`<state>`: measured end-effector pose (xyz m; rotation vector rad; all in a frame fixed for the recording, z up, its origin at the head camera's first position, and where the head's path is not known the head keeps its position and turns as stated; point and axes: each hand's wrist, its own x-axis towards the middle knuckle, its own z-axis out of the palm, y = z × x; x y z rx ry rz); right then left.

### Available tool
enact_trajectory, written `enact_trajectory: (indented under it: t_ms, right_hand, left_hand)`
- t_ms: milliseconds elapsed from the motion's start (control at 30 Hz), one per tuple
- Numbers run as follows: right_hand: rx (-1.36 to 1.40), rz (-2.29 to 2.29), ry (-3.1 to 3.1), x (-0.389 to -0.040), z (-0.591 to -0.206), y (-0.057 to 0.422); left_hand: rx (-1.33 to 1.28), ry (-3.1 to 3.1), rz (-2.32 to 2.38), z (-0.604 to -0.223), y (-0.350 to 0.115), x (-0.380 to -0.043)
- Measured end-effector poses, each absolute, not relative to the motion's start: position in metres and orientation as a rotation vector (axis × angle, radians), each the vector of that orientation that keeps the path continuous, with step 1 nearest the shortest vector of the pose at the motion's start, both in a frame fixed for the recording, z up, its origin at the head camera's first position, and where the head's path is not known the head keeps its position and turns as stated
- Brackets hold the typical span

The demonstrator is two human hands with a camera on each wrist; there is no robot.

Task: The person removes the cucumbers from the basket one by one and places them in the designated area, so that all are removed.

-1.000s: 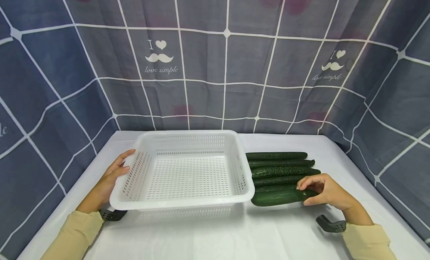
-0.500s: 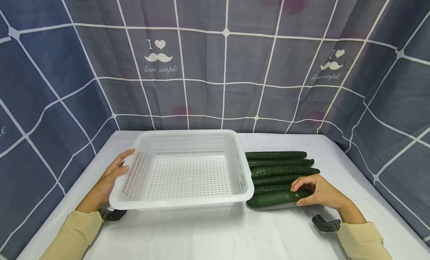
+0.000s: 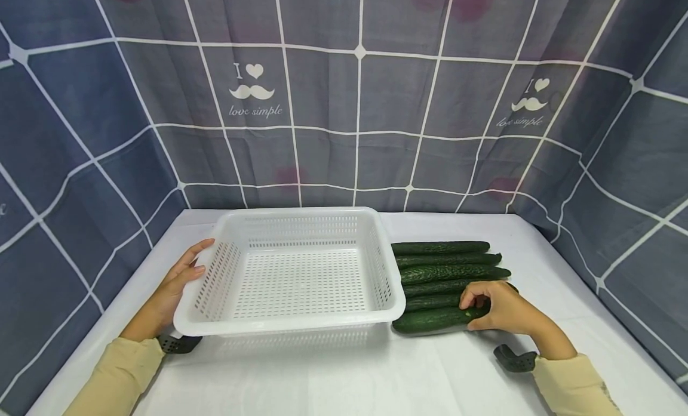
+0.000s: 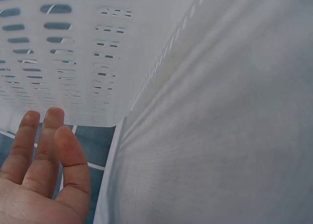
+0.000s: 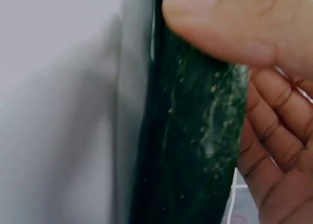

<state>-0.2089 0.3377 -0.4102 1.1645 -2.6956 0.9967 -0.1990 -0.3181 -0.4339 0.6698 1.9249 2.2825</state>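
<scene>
In the head view, my right hand (image 3: 500, 307) pinches the front cucumber (image 3: 430, 321) near its right end, thumb on the near side. That dark green, speckled cucumber (image 5: 195, 136) fills the middle of the right wrist view, with the thumb across it. Several more cucumbers (image 3: 454, 274) lie side by side behind it. A white perforated plastic basket (image 3: 290, 325) stands left of them. My left hand (image 3: 174, 290) is at the basket's left rim. In the left wrist view its fingers (image 4: 46, 150) reach up, fairly straight, beside the basket's slotted wall (image 4: 58, 38).
A white cloth (image 3: 322, 380) covers the table. Grey-blue curtains (image 3: 328, 159) with white grid lines stand at the back and on both sides. The cucumbers' left ends lie close to the basket's right wall (image 3: 384, 267).
My right hand has moved left with the front cucumber, whose left end has shifted slightly left and towards me. The left hand and the basket hold their places.
</scene>
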Motion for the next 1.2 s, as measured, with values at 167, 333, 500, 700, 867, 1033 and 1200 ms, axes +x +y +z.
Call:
enact_trajectory:
  t_ms: [167,333,500,700,867,1033,1200]
  right_hand:
    - [1.129,0.93,-2.738,-0.206,-0.409,0.331]
    - [1.091,0.856,-2.794,-0.203,-0.407,0.325]
    - [1.089,0.824,-2.852,-0.203,-0.404,0.324]
    - [1.197,0.959,-2.869,-0.207,-0.401,0.334]
    - [1.261,1.23,-2.783,-0.213,-0.401,0.342]
    - [0.942,1.302,-2.667,-0.221,-0.4,0.345]
    - [0.581,1.039,-2.632,-0.229,-0.393,0.35]
  left_hand:
    - [0.666,1.94,2.275,-0.435,-0.318,-0.198]
    - [0.657,1.946,2.274,-0.434,-0.318,-0.198]
    - [0.656,1.938,2.278,-0.433,-0.318,-0.198]
    - [0.675,1.928,2.271,-0.433,-0.32,-0.196]
    - [0.68,1.992,2.221,-0.431,-0.32,-0.194]
    - [0.654,2.092,2.148,-0.428,-0.32,-0.192]
    - [0.613,2.301,2.029,-0.42,-0.321,-0.189]
